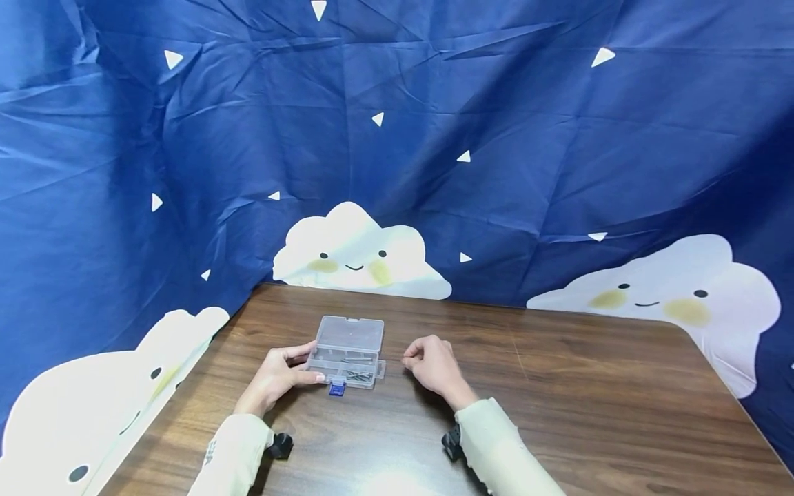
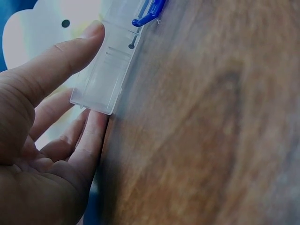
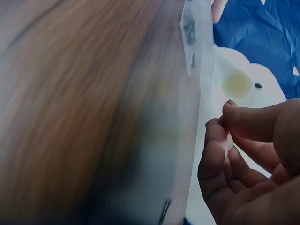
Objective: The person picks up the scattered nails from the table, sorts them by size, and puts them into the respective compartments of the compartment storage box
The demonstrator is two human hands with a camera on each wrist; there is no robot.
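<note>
A clear plastic compartment box [image 1: 329, 367] lies on the table with its lid [image 1: 350, 333] folded back. Long thin screws [image 1: 358, 375] lie in its right-hand compartments. From the box's left end my left hand [image 1: 277, 377] grips it, thumb at the front and fingers behind. A blue latch [image 1: 337, 389] hangs down at the front edge. To the right of the box, apart from it, is my right hand [image 1: 432, 365], fingers curled and thumb tip against the index finger; nothing shows between them. The right wrist view catches a thin dark metal piece [image 3: 165, 212] low on the tabletop.
The brown wood-grain table [image 1: 589, 399] stretches far to the right of both hands. A blue cloth [image 1: 397, 138] with white clouds and triangles hangs behind it and down the left side. Dark wrist cameras sit at both cuffs.
</note>
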